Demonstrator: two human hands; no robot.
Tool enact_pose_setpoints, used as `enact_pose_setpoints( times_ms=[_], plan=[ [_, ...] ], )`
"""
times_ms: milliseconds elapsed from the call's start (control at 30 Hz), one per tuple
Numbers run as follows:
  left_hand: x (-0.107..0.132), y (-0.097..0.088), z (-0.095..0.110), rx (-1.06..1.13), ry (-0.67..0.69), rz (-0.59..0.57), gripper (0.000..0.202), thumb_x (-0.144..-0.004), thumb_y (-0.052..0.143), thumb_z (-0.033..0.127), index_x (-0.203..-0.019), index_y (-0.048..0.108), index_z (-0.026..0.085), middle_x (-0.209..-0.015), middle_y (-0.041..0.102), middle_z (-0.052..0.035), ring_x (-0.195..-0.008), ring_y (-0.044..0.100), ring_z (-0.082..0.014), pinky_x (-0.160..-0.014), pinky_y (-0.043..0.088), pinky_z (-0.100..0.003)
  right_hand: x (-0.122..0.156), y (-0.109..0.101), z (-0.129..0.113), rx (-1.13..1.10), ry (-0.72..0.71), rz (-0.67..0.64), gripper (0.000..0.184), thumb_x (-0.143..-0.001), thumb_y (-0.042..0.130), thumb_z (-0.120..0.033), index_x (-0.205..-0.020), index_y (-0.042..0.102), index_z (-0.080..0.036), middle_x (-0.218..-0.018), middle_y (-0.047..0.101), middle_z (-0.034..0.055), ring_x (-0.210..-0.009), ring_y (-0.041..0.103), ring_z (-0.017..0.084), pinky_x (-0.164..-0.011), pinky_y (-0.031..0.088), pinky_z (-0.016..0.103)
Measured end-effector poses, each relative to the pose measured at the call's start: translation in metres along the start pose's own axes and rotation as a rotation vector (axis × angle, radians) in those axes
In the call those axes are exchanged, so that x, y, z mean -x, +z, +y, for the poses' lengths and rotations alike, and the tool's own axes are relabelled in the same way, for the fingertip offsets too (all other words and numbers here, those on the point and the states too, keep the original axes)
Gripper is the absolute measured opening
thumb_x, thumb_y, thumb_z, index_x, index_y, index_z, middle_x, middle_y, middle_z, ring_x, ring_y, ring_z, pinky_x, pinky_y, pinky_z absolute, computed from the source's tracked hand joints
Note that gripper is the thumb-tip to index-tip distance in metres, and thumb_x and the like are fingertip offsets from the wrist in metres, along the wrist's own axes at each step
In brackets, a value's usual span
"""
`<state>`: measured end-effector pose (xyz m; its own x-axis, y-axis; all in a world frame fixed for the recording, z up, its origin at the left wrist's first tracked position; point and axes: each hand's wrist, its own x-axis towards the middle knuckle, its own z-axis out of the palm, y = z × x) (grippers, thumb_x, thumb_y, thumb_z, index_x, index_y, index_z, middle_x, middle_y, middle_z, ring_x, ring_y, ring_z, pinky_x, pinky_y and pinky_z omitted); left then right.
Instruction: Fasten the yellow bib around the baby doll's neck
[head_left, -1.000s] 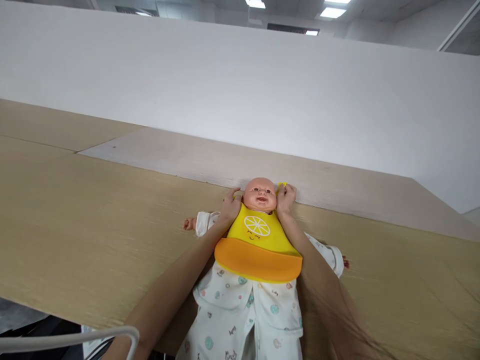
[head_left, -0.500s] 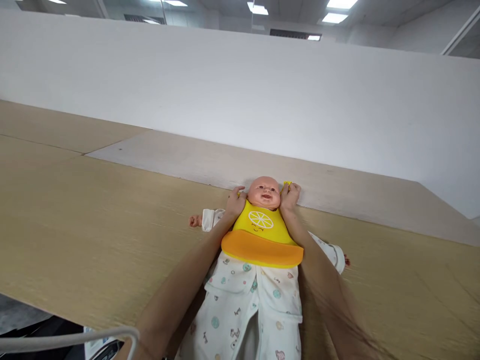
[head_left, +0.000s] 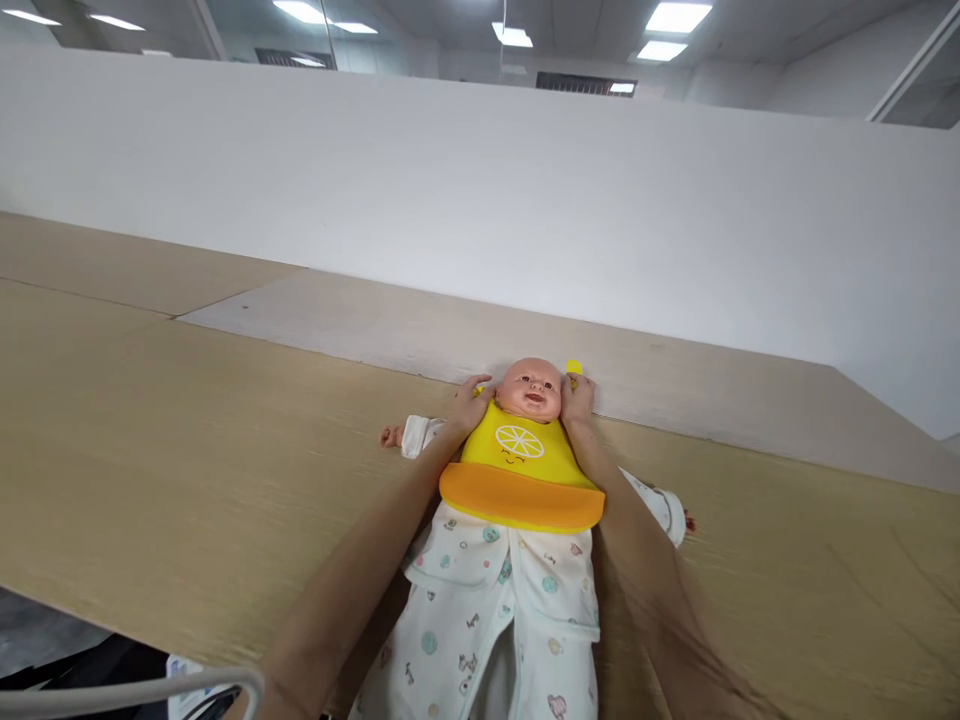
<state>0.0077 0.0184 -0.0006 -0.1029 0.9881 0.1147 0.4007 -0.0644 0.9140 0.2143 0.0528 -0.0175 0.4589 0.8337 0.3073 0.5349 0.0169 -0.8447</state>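
Note:
A baby doll (head_left: 529, 388) in white printed clothes (head_left: 480, 600) lies on its back, arms spread to the sides. Over its chest is a yellow bib (head_left: 520, 440) with a white citrus slice and an orange catch pocket (head_left: 522, 497). My right hand (head_left: 578, 397) is beside the doll's head, its fingers closed on a yellow neck strap (head_left: 574, 368) whose end sticks up. On the other side, my left hand (head_left: 472, 404) is at the neck with fingers bent over the other strap, of which only a bit of yellow shows.
The doll lies on a wooden tabletop (head_left: 225, 450) with a paler strip (head_left: 420, 315) along its back. Behind rises a white partition (head_left: 480, 190). A pale cable-like bar (head_left: 135, 692) crosses the lower left corner, near dark items below the table edge.
The strap end at my right hand now stands up higher and shows more. My right fingers have turned slightly inward toward the head. The view has tilted up a little.

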Motion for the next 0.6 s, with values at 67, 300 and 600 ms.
enact_pose_setpoints(
  times_ms=[67,300,600],
  plan=[
    [0.000,-0.002,0.001,0.005,-0.029,-0.013,0.033,-0.082,0.053,0.032,-0.111,0.063,0.020,-0.110,0.067,-0.0089,-0.102,0.060,-0.0242,-0.090,0.046,-0.037,-0.001,0.000,0.003,-0.026,-0.021,-0.034,0.025,-0.081,0.041,-0.027,-0.092,0.059,-0.013,-0.106,0.056,0.0149,-0.102,0.047,0.022,-0.095,0.035,0.035],
    [-0.001,-0.018,-0.011,0.069,0.007,-0.101,0.049,-0.073,0.066,0.043,-0.115,0.061,0.018,-0.097,0.068,-0.0078,-0.087,0.063,-0.0209,-0.077,0.049,-0.030,0.008,-0.014,0.011,-0.102,-0.015,-0.085,0.036,-0.076,0.046,-0.031,-0.103,0.061,-0.012,-0.119,0.056,0.0146,-0.111,0.049,0.022,-0.102,0.034,0.037],
    [0.005,-0.027,-0.013,0.189,-0.141,-0.207,0.050,-0.070,0.065,0.033,-0.117,0.057,0.019,-0.069,0.066,-0.0013,-0.055,0.060,-0.0155,-0.054,0.047,-0.026,0.012,-0.092,-0.050,-0.467,0.008,-0.026,0.018,-0.071,0.051,-0.025,-0.083,0.060,-0.016,-0.086,0.062,0.0037,-0.075,0.057,0.013,-0.065,0.045,0.027]
  ],
)
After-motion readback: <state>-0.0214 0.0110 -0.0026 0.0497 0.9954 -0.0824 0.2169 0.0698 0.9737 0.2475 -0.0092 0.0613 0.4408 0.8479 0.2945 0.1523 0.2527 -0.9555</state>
